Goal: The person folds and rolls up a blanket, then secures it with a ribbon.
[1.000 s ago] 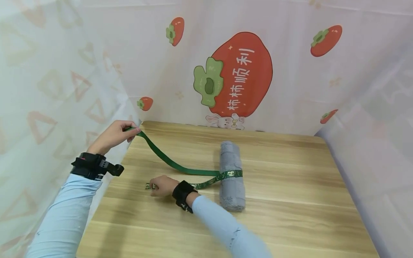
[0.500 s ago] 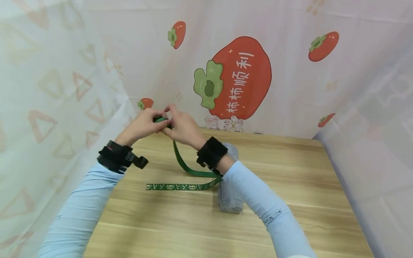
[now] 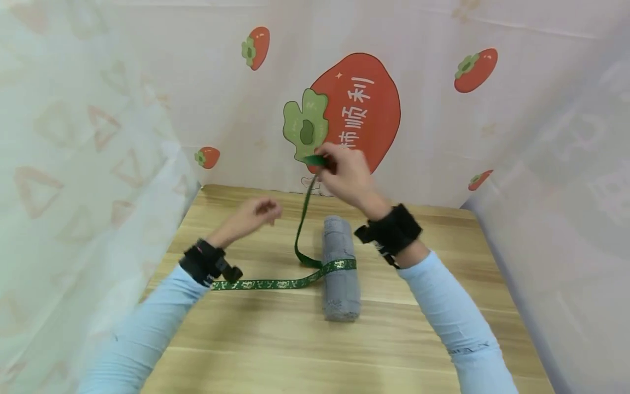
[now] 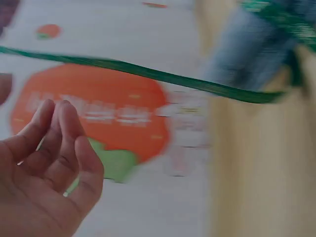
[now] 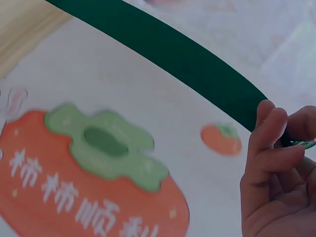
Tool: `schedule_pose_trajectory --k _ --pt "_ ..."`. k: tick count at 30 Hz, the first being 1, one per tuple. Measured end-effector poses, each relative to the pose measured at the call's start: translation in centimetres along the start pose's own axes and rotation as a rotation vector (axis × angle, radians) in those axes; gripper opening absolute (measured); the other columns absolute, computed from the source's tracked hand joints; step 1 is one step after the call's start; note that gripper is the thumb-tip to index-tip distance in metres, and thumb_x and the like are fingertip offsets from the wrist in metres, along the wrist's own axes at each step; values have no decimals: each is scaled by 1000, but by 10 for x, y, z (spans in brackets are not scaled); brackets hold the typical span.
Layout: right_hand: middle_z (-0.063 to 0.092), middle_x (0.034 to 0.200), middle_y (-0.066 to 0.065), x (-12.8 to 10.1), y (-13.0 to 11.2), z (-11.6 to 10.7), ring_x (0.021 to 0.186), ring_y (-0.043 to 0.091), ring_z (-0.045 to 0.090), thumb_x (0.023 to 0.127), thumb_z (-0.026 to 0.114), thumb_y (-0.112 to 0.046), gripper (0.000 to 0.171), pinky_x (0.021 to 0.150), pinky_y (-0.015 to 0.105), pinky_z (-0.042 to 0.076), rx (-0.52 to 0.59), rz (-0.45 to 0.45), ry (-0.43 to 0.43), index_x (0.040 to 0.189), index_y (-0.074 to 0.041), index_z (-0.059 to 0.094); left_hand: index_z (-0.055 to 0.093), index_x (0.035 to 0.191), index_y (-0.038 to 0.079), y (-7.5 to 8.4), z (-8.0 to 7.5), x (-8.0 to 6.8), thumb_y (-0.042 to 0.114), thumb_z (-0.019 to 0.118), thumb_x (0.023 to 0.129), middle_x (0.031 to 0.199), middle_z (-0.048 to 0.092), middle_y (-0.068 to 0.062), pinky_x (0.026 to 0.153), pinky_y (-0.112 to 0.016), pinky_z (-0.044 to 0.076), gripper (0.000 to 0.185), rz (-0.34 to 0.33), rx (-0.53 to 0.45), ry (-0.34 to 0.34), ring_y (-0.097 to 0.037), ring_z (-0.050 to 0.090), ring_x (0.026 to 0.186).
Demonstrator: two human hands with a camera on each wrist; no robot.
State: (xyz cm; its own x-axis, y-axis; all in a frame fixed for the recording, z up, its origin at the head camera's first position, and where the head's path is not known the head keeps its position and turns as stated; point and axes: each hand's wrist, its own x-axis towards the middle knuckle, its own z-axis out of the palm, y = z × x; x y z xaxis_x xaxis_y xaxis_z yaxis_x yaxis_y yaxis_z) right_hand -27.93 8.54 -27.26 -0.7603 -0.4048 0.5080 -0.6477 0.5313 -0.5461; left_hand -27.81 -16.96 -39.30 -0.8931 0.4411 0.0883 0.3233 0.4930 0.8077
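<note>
As it hangs behind the right grip (image 3: pixel 349 175) and the left grip (image 3: pixel 251 216), the pale curtain (image 3: pixel 423 27) carries a big red fruit print (image 3: pixel 381 104) with white characters; the right grip partly covers them in the head view, while the right wrist view gives 柿柿顺利, the last one cut off at the edge. Below both grips spreads the wood-grain tabletop (image 3: pixel 418 328). Down and rightward from the right grip runs the light-blue right sleeve (image 3: pixel 458 306), its small dark lettering too blurred to read. On the tabletop below the right grip lies the grey towel roll (image 3: pixel 342 301); half a second ago the right arm hid part of it. The right grip pinches the green ribbon (image 3: pixel 283 284), farther right than before, when both grips met at it. The left grip, now apart from it, is released, fingers loosely bent. From the right grip the ribbon drops to the roll and passes over it; its other tail lies leftward on the tabletop, below the left grip, as before. Its gold pattern is too small to read.
</note>
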Motion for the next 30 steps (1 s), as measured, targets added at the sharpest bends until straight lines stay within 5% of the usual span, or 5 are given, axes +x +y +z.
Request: schedule_pose_trajectory --k 6,11,15,20,30 --pt "69 87 17 -44 12 -71 67 12 62 96 56 2 13 61 19 47 67 65 67 106 2 65 64 117 -1 -82 95 -19 16 62 98 107 67 -13 77 -34 54 26 -50 209 -166 -22 64 93" --pt "69 78 4 -97 16 -112 62 7 60 98 60 -4 12 57 18 46 44 169 165 107 -2 67 67 116 1 -105 138 -24 16 66 96 109 63 -17 88 -47 48 24 2 281 -205 -31 60 98" --pt "68 79 -9 -144 29 -127 67 7 63 99 58 -7 14 59 19 46 64 280 173 112 -6 65 72 96 12 -106 145 -27 17 68 95 106 59 -11 80 -45 43 7 -38 294 -186 -29 51 97" --pt "69 79 -9 -209 66 -132 69 6 63 101 57 -9 17 59 21 47 63 454 116 117 -9 62 69 83 12 -107 141 -35 13 66 95 93 58 -5 74 -36 38 12 -30 269 -169 -19 47 85" --pt "70 88 8 -356 170 -93 76 11 63 102 56 -12 28 68 28 50 166 973 -186 119 10 55 69 85 7 -116 124 -41 7 60 97 81 65 -4 65 -27 42 15 -31 200 -193 -10 48 66"
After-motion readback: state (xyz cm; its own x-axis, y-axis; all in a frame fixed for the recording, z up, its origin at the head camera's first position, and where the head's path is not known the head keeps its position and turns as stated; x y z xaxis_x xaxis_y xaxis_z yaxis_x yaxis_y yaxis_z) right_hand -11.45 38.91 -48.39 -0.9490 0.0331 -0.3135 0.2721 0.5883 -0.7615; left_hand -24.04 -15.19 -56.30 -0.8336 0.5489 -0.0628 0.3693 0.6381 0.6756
